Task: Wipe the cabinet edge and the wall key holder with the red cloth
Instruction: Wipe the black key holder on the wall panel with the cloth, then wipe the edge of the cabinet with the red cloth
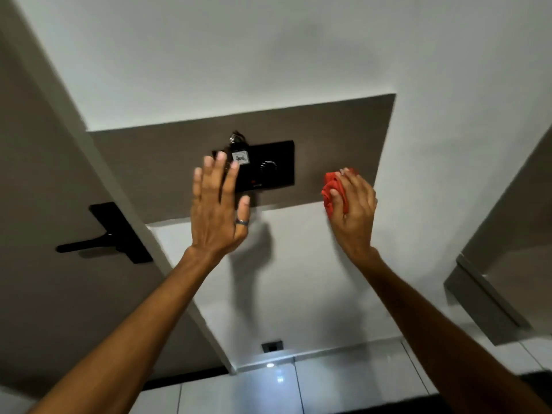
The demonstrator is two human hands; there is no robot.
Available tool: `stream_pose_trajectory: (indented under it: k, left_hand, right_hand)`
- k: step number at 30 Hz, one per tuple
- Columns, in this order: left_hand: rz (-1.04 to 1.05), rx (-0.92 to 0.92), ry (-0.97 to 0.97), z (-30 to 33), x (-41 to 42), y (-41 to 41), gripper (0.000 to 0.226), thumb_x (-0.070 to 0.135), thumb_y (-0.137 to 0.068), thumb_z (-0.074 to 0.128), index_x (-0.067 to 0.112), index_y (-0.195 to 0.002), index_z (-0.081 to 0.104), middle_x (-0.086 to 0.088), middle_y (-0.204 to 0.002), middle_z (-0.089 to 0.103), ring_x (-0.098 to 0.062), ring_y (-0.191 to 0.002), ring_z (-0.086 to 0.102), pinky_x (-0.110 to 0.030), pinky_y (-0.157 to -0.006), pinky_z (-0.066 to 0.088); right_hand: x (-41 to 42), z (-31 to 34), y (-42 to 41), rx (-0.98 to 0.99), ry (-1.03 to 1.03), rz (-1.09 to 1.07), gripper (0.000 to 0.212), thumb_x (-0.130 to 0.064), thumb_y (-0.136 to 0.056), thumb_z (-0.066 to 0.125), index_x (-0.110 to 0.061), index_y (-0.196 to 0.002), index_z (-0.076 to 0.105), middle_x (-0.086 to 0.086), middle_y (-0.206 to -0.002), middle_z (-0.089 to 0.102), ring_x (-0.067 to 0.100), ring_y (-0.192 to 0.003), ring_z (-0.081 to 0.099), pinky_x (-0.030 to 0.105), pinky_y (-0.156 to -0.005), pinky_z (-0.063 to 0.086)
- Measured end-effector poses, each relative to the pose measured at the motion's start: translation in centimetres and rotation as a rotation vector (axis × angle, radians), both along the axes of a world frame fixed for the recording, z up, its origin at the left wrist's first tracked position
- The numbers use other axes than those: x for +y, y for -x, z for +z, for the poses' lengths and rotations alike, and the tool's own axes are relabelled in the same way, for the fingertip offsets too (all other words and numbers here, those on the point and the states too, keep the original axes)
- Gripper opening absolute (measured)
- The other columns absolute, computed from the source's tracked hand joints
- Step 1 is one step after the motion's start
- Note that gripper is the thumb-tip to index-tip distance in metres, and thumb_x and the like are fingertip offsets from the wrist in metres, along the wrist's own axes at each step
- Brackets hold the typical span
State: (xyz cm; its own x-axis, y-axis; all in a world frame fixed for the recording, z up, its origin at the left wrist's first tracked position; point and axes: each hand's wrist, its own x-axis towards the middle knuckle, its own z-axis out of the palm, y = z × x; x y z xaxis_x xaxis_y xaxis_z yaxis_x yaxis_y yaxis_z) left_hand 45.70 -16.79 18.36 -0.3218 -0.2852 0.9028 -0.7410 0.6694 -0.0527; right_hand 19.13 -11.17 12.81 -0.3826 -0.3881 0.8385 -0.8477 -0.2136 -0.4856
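A black wall key holder (270,165) is fixed on a grey-brown wall panel (337,138), with a bunch of keys and a small white tag (240,157) hanging at its upper left. My left hand (219,204) is raised flat with fingers spread, covering the holder's left end; a ring sits on one finger. My right hand (354,210) holds a bunched red cloth (331,191) against the panel's lower right part, right of the holder. The cabinet (504,282) juts in at the right edge.
A grey door with a black lever handle (104,237) stands at the left. White wall surrounds the panel. A black socket (272,345) sits low on the wall above a glossy tiled floor (268,386).
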Motion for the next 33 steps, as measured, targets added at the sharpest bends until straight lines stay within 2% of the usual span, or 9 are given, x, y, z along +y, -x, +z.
stream_pose_trajectory:
  k: [5,7,10,15,18,21,25,30,33]
  left_hand:
    - [-0.272,-0.245,-0.197,-5.8,4.1,10.1,0.063,0.031,-0.104,0.046,0.004,-0.158,0.031,-0.017,-0.167,0.025,-0.03,-0.16,0.012,-0.049,-0.131,0.013]
    - [-0.304,-0.326,-0.362,-8.0,5.3,14.1,0.066,0.035,-0.104,0.046,0.005,-0.16,0.028,-0.014,-0.169,0.021,-0.028,-0.16,0.009,-0.047,-0.132,0.011]
    - [-0.316,-0.435,-0.545,-10.7,6.7,19.5,0.069,0.043,-0.106,0.039,0.008,-0.163,0.021,-0.011,-0.171,0.015,-0.025,-0.16,0.005,-0.044,-0.132,0.006]
    - [-0.381,-0.47,-0.738,-13.0,9.7,27.9,0.069,0.045,-0.107,0.031,0.004,-0.162,0.022,-0.013,-0.17,0.02,-0.027,-0.16,0.008,-0.047,-0.132,0.011]
    - [-0.523,-0.488,-0.894,-13.9,12.5,35.5,0.07,0.043,-0.106,0.032,0.006,-0.162,0.014,-0.01,-0.171,0.013,-0.023,-0.16,0.004,-0.045,-0.132,0.011]
    - [-0.762,-0.553,-1.077,-14.2,15.1,41.5,0.067,0.044,-0.109,0.032,0.022,-0.163,-0.001,0.005,-0.173,0.001,-0.003,-0.157,-0.006,-0.032,-0.132,0.005]
    - [-0.987,-0.523,-1.031,-14.4,17.9,49.8,0.065,0.028,-0.111,0.04,0.014,-0.165,0.006,0.004,-0.173,0.004,-0.01,-0.16,0.002,-0.035,-0.132,0.007]
    - [-0.571,-0.613,-0.815,-16.5,16.5,53.2,0.07,0.05,-0.106,0.022,0.013,-0.164,0.005,-0.007,-0.173,0.001,-0.024,-0.16,-0.005,-0.047,-0.132,0.004]
    - [-0.306,-0.74,-0.81,-18.0,15.2,52.8,0.074,0.059,-0.102,0.01,0.017,-0.16,-0.008,-0.007,-0.171,-0.01,-0.026,-0.159,-0.012,-0.045,-0.131,-0.004]
  right_hand:
    - [5.4,-2.2,1.9,-1.545,-0.089,0.632,0.037,-0.028,-0.111,0.045,-0.009,-0.124,0.074,0.013,-0.131,0.071,0.029,-0.126,0.067,0.05,-0.116,0.05]
    - [8.0,-3.8,4.8,-1.814,-0.124,0.753,0.036,-0.029,-0.101,0.05,-0.011,-0.103,0.082,0.016,-0.122,0.076,0.033,-0.116,0.073,0.049,-0.101,0.058]
    - [11.7,-6.5,9.7,-2.051,0.038,0.872,0.041,-0.042,-0.106,0.048,-0.008,-0.11,0.071,0.022,-0.115,0.076,0.039,-0.107,0.076,0.055,-0.087,0.064]
    - [15.9,-9.8,17.6,-2.192,0.081,1.068,0.078,-0.057,-0.107,0.032,0.008,-0.144,0.053,0.031,-0.152,0.05,0.046,-0.144,0.049,0.056,-0.126,0.035]
    - [17.7,-11.5,23.3,-2.236,0.095,0.923,0.078,-0.062,-0.102,0.041,-0.004,-0.154,0.045,0.024,-0.155,0.05,0.04,-0.141,0.052,0.053,-0.116,0.043]
    - [18.9,-12.3,26.6,-2.148,-0.01,0.893,0.074,-0.072,-0.099,0.04,-0.015,-0.142,0.061,0.011,-0.135,0.069,0.029,-0.114,0.073,0.049,-0.105,0.056]
    - [21.3,-12.8,33.6,-2.04,-0.04,0.821,0.072,-0.078,-0.097,0.045,-0.023,-0.14,0.064,0.003,-0.141,0.065,0.025,-0.135,0.061,0.045,-0.121,0.044]
    - [23.4,-14.2,42.8,-1.949,-0.041,0.571,0.086,-0.072,-0.087,0.063,-0.014,-0.15,0.054,0.017,-0.151,0.057,0.037,-0.141,0.054,0.05,-0.103,0.057]
    - [22.2,-16.4,48.0,-1.381,-0.398,0.169,0.064,-0.051,-0.096,0.067,-0.019,-0.149,0.052,0.004,-0.131,0.068,0.03,-0.126,0.064,0.042,-0.097,0.061]
